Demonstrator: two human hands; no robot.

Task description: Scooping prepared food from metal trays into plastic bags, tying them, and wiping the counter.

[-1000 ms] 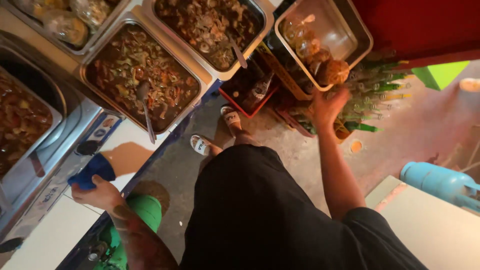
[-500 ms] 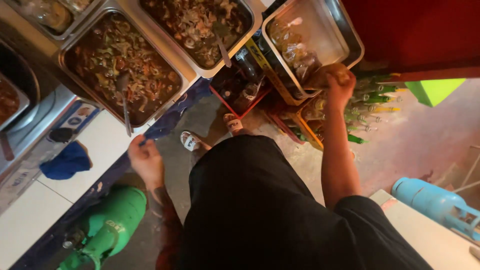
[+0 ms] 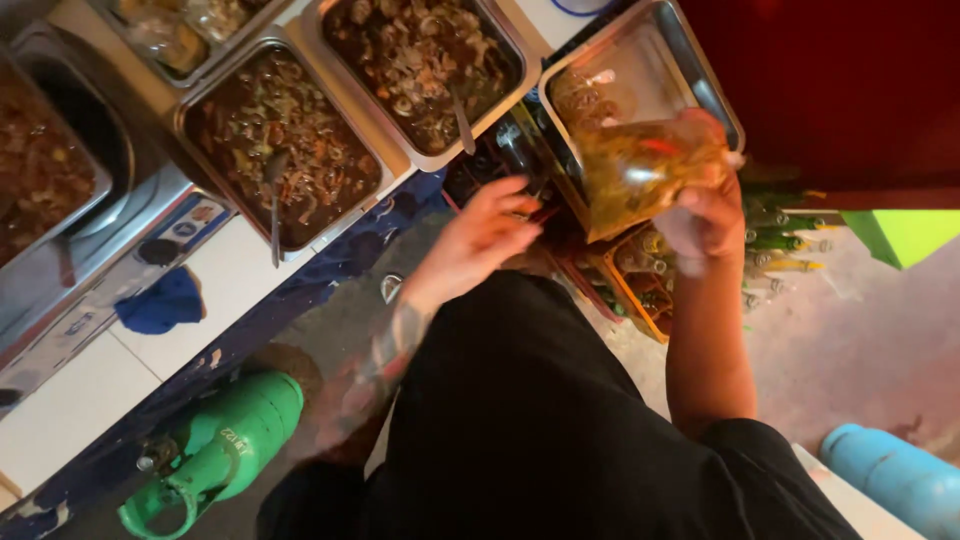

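The right hand (image 3: 705,215) is closed around a clear plastic bag (image 3: 640,170) filled with an orange-brown, oily food, gripping it at its right-hand end, where the fingers (image 3: 715,190) bunch the plastic together. The bag is held in the air, above the near corner of a nearly empty steel tray (image 3: 690,60) and a crate of bottles (image 3: 640,275) below it. Its long axis runs roughly level across the view, tilted a little: the gathered end sits in the hand on the right, and the full, bulging end points left and slightly down, toward the left hand (image 3: 480,240). That left hand is open and holds nothing, its fingers spread and stretched toward the bag's bulging end; it is near the bag but not touching it. To the left, on the bench (image 3: 70,400), stand two steel trays of dark cooked food, one (image 3: 280,145) with a spoon (image 3: 273,215) resting in it and another (image 3: 420,70) farther back, also with a utensil handle sticking out. A crumpled blue cloth (image 3: 160,300) lies on the bench's white surface, near the front tray. On the floor below the bench lies a green gas cylinder (image 3: 225,445), and a pale blue cylinder (image 3: 895,480) shows at the lower right edge.
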